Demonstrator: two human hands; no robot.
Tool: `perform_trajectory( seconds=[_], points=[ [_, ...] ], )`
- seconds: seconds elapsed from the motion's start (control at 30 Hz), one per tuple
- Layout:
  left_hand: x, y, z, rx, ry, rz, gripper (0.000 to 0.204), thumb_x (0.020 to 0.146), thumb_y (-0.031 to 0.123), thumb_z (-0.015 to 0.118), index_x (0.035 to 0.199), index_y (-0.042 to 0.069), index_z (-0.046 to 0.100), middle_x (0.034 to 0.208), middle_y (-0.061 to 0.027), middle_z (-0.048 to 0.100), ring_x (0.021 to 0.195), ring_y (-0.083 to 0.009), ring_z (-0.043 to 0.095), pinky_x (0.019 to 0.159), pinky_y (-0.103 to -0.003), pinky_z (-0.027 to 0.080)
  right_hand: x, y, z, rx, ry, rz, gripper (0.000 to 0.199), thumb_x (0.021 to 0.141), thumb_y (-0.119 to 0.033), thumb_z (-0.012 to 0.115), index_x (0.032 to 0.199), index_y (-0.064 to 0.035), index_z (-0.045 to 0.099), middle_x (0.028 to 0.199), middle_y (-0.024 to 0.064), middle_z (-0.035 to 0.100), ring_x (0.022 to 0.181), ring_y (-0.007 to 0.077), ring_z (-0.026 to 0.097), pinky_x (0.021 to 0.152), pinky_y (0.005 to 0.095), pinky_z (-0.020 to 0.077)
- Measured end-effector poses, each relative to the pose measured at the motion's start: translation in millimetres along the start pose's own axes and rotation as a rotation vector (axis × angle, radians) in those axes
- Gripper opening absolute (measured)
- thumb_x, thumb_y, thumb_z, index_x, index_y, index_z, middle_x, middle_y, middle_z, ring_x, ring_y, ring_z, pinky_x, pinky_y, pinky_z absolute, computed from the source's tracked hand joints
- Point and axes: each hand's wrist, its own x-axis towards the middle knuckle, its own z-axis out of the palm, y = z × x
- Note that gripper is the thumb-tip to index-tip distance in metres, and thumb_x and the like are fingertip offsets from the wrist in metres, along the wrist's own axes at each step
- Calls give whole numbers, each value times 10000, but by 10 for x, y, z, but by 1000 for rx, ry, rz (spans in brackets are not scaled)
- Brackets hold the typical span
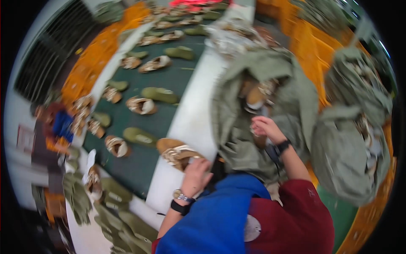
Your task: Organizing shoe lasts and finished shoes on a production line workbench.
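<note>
A brown shoe with pale gold straps rests on the white edge of the belt table. My left hand is closed round its heel end. To the right, my right hand reaches over an opened grey-green sack, its fingers curled together; what they hold, if anything, is blurred. Just beyond those fingers another brown shoe lies in the sack. On the dark green belt, a green insole lies beside a shoe nearest to me.
Further along the belt stand several more shoes and green insoles. Piled insoles lie at the lower left. Full sacks sit in orange crates on the right. Across the belt a co-worker stands at the far left.
</note>
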Motion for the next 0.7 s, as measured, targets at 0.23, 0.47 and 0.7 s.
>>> perform_trajectory(
  seconds=[0.23, 0.47, 0.7],
  points=[
    [-75, -178, 377, 18, -199, -117, 414, 681, 64, 672, 1067, 26, 527, 1248, -181, 416, 1072, -386, 463, 878, -406, 423, -261, 2219, -1263, -1249, 7, 469, 318, 733, -181, 541, 957, 30, 622, 974, 235, 607, 899, 359, 597, 782, 403, 475],
    [-38, 16, 393, 94, -240, -184, 413, 693, 56, 670, 1079, 24, 524, 1270, -183, 395, 1085, -386, 457, 886, -416, 415, 464, 2319, -1223, -645, 507, 530, 371, 733, -248, 547, 963, 36, 607, 962, 283, 591, 925, 359, 591, 787, 406, 456],
    [-40, 47, 426, 93, -190, -235, 419, 676, 24, 655, 1075, 23, 526, 1267, -200, 385, 1111, -405, 435, 911, -419, 400, 1020, 3466, -1463, -44, 848, 613, 618, 769, -377, 574, 1143, 108, 490, 1079, 217, 581, 1021, 309, 546, 835, 354, 424]
  ],
)
